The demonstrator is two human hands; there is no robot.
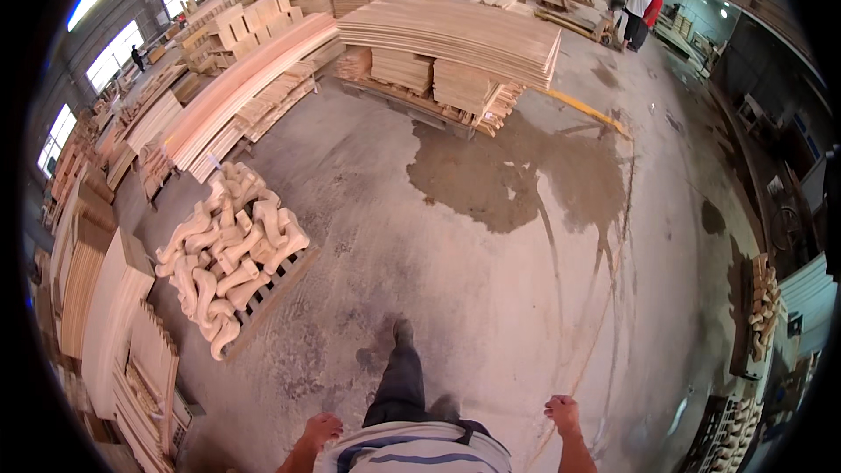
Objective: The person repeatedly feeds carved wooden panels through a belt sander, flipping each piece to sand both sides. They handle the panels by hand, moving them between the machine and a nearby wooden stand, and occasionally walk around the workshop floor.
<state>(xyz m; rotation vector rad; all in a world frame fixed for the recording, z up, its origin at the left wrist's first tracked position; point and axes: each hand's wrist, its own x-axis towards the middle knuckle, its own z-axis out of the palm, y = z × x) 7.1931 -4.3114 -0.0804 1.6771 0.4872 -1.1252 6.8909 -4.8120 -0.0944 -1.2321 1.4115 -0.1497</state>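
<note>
My left hand [323, 427] hangs beside my waist, its fingers curled in and nothing seen in them. On the other side, my right hand [562, 410] is held out from my body, loosely closed and empty. Both hands are over the concrete floor [499, 324], touching no object. Nearest my left hand is a pallet [272, 302] heaped with curved, pale wooden furniture legs [232, 254]. One of my shoes [403, 331] is stretched out ahead on the floor.
Stacked boards [447, 26] on a pallet stand ahead, beside a dark wet patch [491, 175]. Long planks [254, 88] and panels [96, 298] line the left. At far right are wooden pieces [762, 307] on racks. People [639, 9] stand in the distance.
</note>
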